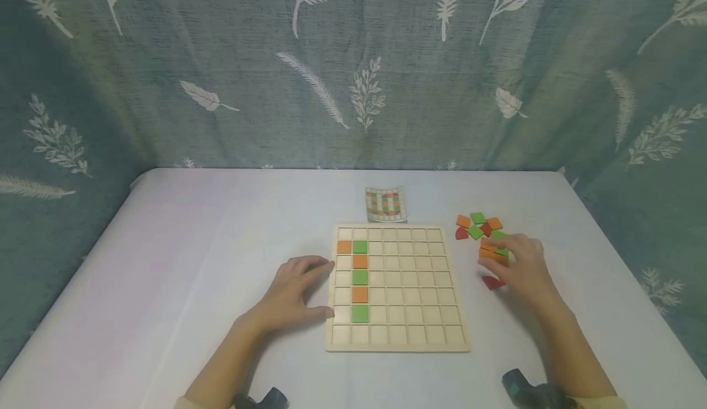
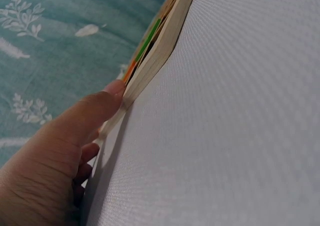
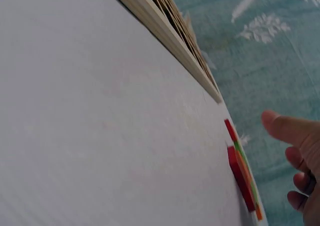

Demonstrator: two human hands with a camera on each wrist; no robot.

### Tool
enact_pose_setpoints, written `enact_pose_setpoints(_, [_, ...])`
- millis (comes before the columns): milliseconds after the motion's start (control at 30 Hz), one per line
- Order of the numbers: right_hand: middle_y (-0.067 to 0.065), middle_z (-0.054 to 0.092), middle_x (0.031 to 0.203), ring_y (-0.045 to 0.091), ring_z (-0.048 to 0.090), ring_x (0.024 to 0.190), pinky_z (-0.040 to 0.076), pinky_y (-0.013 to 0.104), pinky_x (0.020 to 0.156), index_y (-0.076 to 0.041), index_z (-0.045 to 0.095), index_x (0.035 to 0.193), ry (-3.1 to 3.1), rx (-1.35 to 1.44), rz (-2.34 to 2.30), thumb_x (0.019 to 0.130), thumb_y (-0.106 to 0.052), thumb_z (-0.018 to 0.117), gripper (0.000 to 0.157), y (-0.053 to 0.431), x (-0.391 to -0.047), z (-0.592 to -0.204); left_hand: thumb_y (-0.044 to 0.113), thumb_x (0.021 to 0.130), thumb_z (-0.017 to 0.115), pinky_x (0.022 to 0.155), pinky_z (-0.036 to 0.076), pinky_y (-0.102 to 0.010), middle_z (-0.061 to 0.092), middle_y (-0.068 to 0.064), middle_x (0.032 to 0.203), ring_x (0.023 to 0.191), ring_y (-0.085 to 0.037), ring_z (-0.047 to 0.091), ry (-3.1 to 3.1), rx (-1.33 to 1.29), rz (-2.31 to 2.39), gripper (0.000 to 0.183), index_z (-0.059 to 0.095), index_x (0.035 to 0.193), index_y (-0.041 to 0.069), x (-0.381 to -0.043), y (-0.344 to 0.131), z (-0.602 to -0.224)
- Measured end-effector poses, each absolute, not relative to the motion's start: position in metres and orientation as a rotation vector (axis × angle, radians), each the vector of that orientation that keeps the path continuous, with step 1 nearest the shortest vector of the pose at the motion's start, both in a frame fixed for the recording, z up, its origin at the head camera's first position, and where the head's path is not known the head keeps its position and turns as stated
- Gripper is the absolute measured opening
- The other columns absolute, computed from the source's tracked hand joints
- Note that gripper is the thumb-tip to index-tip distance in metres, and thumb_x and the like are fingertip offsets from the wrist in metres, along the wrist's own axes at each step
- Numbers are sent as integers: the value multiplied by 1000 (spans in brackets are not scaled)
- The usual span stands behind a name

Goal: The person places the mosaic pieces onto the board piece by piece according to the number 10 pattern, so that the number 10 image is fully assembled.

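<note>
A pale wooden grid board (image 1: 409, 281) lies on the table, with one column of alternating green and orange square tiles (image 1: 360, 277) and an orange tile (image 1: 344, 247) beside its top. My left hand (image 1: 293, 292) rests at the board's left edge, thumb and fingertips spread along it. In the left wrist view, the thumb (image 2: 95, 113) touches the board's rim. My right hand (image 1: 521, 268) hovers over loose tiles right of the board, thumb and fingers apart around orange tiles (image 1: 487, 251). Nothing shows between its fingers in the right wrist view.
A small pattern card (image 1: 385, 205) with a coloured grid stands or lies just behind the board. More loose green, orange and red pieces (image 1: 476, 231) are scattered at the right. A red piece (image 1: 493, 282) lies nearer me. A green leaf-patterned curtain (image 1: 248, 120) hangs behind the table.
</note>
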State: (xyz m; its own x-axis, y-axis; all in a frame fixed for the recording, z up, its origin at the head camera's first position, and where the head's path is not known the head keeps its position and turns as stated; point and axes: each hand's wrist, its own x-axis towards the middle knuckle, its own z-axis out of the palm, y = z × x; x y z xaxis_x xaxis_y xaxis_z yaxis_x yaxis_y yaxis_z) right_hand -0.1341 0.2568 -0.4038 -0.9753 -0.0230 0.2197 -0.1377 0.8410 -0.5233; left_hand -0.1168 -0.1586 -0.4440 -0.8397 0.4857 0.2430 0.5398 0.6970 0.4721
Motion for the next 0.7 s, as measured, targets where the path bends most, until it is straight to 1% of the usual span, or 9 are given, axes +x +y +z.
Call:
enact_pose_setpoints(67, [23, 54, 113, 39, 36, 107, 38, 47, 77, 0, 65, 114, -2847, 90, 807, 78, -19, 77, 42, 260, -136, -406, 48, 71, 73, 98, 31, -48, 50, -4, 131, 122, -25, 41, -2803, -846, -822, 75, 53, 135, 14, -116, -160, -445])
enact_pose_setpoints(267, [25, 56, 110, 37, 37, 98, 34, 44, 72, 2, 65, 113, -2932, 68, 717, 78, -22, 76, 43, 267, -140, -416, 48, 71, 73, 100, 30, -48, 50, -4, 131, 122, -25, 41, -2808, -843, -833, 75, 53, 135, 14, -117, -159, -445])
enact_pose_setpoints(400, [25, 57, 110, 36, 38, 97, 33, 45, 73, 4, 62, 115, -2956, 54, 695, 81, -21, 74, 44, 266, -140, -419, 47, 71, 74, 100, 31, -48, 50, -4, 131, 122, -25, 41, -2814, -832, -841, 74, 53, 135, 14, -117, -158, -444])
enact_pose_setpoints(567, [22, 59, 103, 33, 40, 94, 32, 45, 73, 6, 63, 111, -2953, 83, 680, 81, -19, 73, 40, 264, -141, -422, 45, 70, 74, 99, 32, -48, 50, -6, 130, 121, -26, 41, -2806, -840, -851, 75, 53, 135, 14, -117, -159, -443])
enact_pose_setpoints(700, [20, 58, 98, 34, 38, 95, 32, 45, 73, 6, 63, 110, -2962, 97, 670, 82, -19, 72, 38, 263, -142, -424, 46, 71, 73, 99, 31, -48, 50, -5, 131, 121, -26, 41, -2809, -846, -833, 75, 53, 135, 14, -117, -159, -444])
